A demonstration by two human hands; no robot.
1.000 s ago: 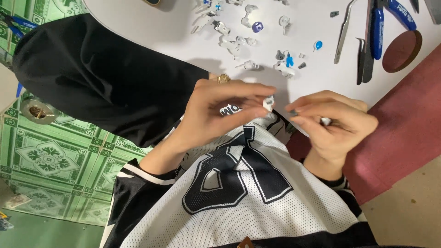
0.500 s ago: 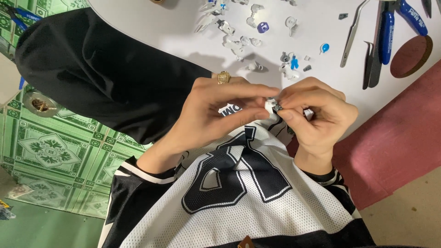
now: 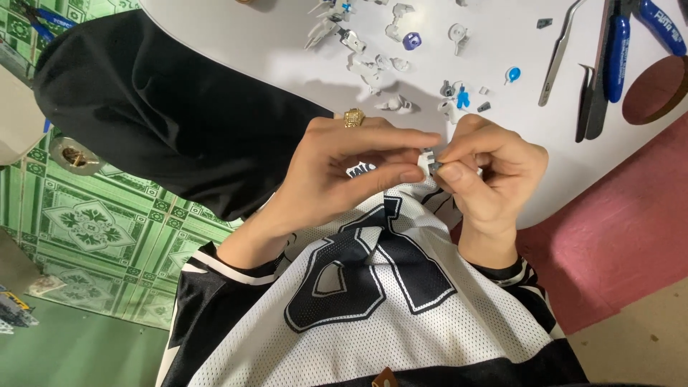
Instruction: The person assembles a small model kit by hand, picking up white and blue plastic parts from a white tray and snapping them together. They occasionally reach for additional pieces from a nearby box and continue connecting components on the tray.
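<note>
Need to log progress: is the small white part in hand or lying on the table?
In hand: small white part pinched between left hand and right hand above the white table.

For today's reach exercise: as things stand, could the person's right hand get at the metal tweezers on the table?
Probably yes: the tweezers lie uncovered on the white table beyond the right hand, but its fingers pinch a small white part.

A white counter (image 3: 272, 43) is carrying scattered small plastic parts (image 3: 373, 68), white, grey and blue, lying loose near its middle. Metal tweezers (image 3: 560, 51) and blue-handled cutters (image 3: 616, 50) are lying side by side toward its right edge, beside a brown round lid (image 3: 656, 89).
</note>
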